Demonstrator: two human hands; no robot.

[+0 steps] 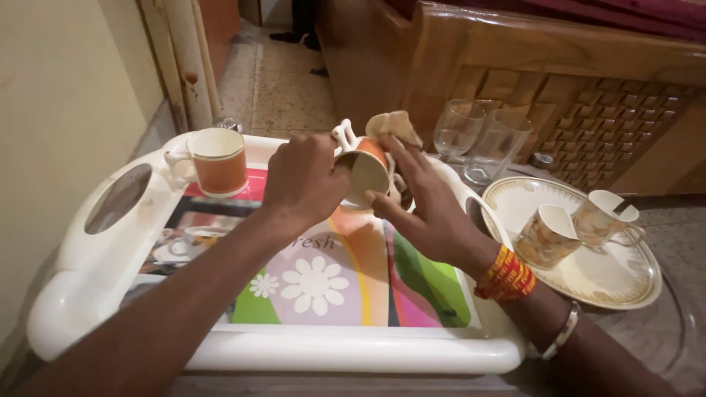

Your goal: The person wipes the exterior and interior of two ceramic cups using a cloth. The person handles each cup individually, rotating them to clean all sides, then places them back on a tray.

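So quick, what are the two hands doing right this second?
Left hand: closed around the orange cup, tilted on its side over the tray.
Right hand: holding the beige cloth against the cup, fingers partly spread.

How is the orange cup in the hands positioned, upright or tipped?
Tipped: the orange cup lies sideways, its mouth facing the camera, handle pointing up.

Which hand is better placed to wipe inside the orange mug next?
Probably the right hand: its fingers hold the beige cloth at the orange ceramic mug, which the left hand steadies.
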